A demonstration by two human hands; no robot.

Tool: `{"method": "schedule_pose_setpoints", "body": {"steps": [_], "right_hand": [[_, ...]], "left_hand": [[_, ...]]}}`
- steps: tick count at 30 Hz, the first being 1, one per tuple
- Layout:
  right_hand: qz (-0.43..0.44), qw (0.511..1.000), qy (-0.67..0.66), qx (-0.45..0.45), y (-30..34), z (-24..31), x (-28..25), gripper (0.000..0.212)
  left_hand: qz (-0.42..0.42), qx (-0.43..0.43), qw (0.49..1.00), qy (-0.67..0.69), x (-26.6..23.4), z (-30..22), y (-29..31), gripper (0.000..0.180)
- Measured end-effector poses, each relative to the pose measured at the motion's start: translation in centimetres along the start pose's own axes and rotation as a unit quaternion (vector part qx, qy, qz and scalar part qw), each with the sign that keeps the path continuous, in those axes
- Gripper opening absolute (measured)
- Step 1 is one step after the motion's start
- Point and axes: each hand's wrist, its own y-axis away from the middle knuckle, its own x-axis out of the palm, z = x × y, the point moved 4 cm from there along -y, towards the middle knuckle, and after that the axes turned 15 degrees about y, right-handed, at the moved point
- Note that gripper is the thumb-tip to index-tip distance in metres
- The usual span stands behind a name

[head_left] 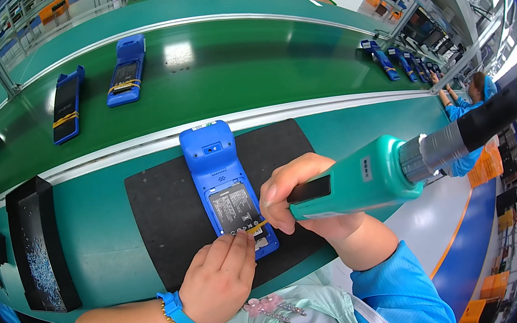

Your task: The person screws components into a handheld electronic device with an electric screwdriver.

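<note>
A blue handheld terminal [213, 154] lies back side up on the black mat [159, 219], its printed battery [233, 206] exposed. A yellow rubber band [258, 227] crosses its lower part. My left hand [217, 275] rests over that lower end, fingers closed together on the band. Wrapped in my right hand [298, 198] is a teal electric screwdriver [364, 177] with a black lever and a thick grey-and-black rear end. The right fingertips are beside the terminal's right edge, near the band. The screwdriver's tip is hidden.
A black tray [40, 253] with small bluish screws stands left. Behind a metal rail, the green conveyor [228, 68] carries two banded blue terminals [69, 104] [127, 71] at left and several more [380, 59] at right. A co-worker in blue [465, 107] reaches in at far right.
</note>
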Motion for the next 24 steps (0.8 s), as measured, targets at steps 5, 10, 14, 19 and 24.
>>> {"method": "schedule_pose_setpoints", "body": {"steps": [5, 10, 14, 19, 24], "right_hand": [[0.022, 0.980, 0.187, -0.070, -0.5, 0.9, -0.1, 0.029], [0.030, 0.981, 0.182, -0.053, -0.4, 0.8, -0.6, 0.036], [-0.091, 0.993, 0.075, 0.007, 0.2, 0.0, -0.3, 0.089], [-0.246, 0.956, 0.155, -0.032, 1.9, 0.0, 0.0, 0.096], [-0.233, 0.956, 0.175, -0.037, 2.2, 0.5, -0.3, 0.093]], "left_hand": [[-0.014, -0.002, 1.000, 0.004, -0.1, 0.0, -0.3, 0.039], [-0.015, -0.006, 1.000, 0.003, 0.0, -0.1, -0.7, 0.038], [-0.010, -0.012, 1.000, 0.011, 0.3, -0.2, -0.7, 0.046], [-0.017, -0.002, 1.000, 0.003, 0.4, -0.4, -1.1, 0.041], [0.002, -0.017, 1.000, 0.005, 0.5, -0.9, -1.6, 0.045]]}}
